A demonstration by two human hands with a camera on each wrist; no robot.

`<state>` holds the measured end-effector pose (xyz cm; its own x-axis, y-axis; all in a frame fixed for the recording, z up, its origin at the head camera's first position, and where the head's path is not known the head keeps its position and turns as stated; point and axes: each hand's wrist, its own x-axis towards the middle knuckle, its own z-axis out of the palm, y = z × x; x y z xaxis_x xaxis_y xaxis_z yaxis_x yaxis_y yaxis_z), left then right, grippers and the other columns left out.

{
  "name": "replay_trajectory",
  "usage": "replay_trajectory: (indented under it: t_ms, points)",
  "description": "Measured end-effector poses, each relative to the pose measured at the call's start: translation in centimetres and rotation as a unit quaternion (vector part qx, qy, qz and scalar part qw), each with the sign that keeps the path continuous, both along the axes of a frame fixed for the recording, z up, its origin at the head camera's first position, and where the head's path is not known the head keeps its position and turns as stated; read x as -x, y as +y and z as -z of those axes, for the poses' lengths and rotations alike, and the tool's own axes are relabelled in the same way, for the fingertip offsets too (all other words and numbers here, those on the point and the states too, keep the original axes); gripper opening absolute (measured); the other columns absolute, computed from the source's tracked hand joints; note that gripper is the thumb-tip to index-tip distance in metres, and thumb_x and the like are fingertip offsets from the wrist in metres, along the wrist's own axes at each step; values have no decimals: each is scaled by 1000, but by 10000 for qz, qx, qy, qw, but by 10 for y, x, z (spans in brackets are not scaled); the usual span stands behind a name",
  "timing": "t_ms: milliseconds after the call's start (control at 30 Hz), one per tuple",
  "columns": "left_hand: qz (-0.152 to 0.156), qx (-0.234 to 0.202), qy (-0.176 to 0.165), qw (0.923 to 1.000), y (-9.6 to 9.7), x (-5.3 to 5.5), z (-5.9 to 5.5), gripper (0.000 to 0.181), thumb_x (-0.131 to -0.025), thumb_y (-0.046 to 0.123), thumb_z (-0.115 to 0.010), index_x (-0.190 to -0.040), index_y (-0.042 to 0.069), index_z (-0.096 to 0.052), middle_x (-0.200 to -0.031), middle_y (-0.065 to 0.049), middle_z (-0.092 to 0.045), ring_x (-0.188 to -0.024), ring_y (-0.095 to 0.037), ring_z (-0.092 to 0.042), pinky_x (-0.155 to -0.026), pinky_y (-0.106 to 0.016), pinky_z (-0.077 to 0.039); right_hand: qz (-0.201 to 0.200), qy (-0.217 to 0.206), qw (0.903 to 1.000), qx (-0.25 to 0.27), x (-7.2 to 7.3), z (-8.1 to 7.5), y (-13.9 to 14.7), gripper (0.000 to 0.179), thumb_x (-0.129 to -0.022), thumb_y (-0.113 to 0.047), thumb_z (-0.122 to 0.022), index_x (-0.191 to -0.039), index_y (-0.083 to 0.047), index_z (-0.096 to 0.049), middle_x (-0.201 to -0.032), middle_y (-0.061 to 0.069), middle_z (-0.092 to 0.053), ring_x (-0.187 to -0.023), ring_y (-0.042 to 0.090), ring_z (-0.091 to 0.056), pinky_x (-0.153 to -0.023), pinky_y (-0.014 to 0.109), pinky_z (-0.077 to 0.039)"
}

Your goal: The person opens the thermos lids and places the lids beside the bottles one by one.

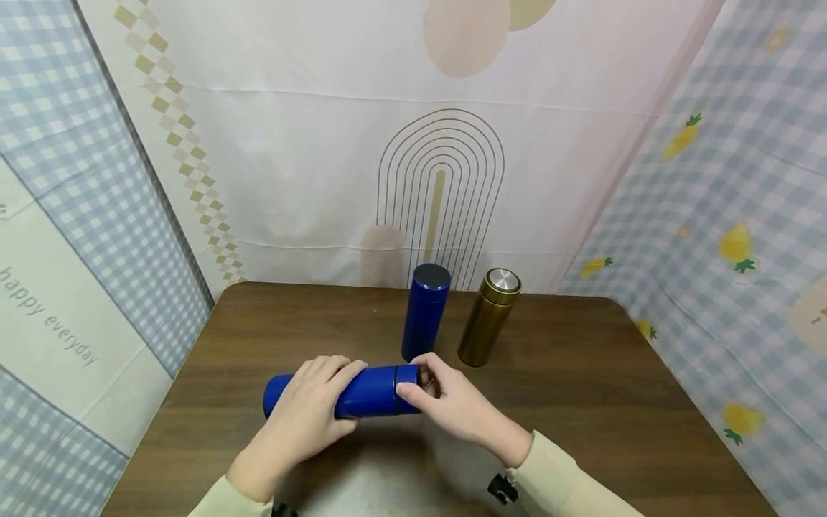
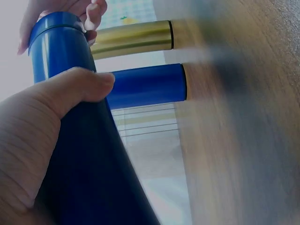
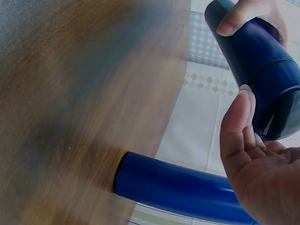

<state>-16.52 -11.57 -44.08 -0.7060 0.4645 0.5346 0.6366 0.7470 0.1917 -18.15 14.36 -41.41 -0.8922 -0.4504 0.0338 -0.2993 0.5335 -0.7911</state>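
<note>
A blue thermos flask [image 1: 371, 393] lies roughly level above the table, its lid [image 1: 407, 375] pointing right. My left hand [image 1: 306, 402] grips its body from above, the thumb curled along the near side, as the left wrist view also shows. At the lid end, my right hand [image 1: 461, 402] holds the lid's rim between thumb and bent fingers. The right wrist view shows the dark lid top [image 3: 281, 115] facing the palm; some fingers are partly hidden there. Just behind, a second blue thermos [image 1: 425, 316] stands upright with its lid on.
To the right of the standing blue thermos is a gold thermos [image 1: 487, 319] with a silver-topped lid, also upright. All are over a brown wooden table [image 1: 581, 402]. A pale patterned cloth [image 1: 310, 179] hangs behind it, with checked cloths on both sides.
</note>
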Motion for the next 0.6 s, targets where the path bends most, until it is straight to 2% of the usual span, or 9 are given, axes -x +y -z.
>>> replay_trajectory:
  t_ms: [133,233,433,600]
  points:
    - [22,3,-98,9999,-1,-1,0,76,-59,35,-87,-126,13,-60,-109,0,-59,-101,-23,-55,-89,-45,-44,-86,-461,9986,249,-1,0,-1,43,-91,-47,-62,-123,-19,-52,-84,4,-59,-69,16,-61,-60,31,-51]
    - [-12,31,-129,9999,-2,-1,0,76,-58,35,-88,-126,13,-61,-109,0,-59,-101,-23,-55,-89,-45,-44,-112,-545,9982,239,0,2,-1,42,-92,-43,-64,-125,-19,-51,-86,3,-61,-72,15,-60,-62,30,-51]
    - [-17,54,-131,9999,-3,-2,2,76,-58,35,-88,-126,13,-61,-109,0,-59,-101,-23,-55,-89,-45,-44,-315,-191,9992,154,1,2,-2,41,-91,-34,-68,-125,-21,-50,-86,1,-60,-74,17,-56,-64,28,-47]
    - [-69,65,-204,9997,-5,-2,4,76,-58,35,-88,-125,14,-61,-108,1,-60,-100,-22,-55,-88,-44,-45,-547,179,9983,82,0,2,-2,48,-87,-44,-69,-127,-26,-49,-94,-2,-58,-78,15,-57,-67,28,-50]
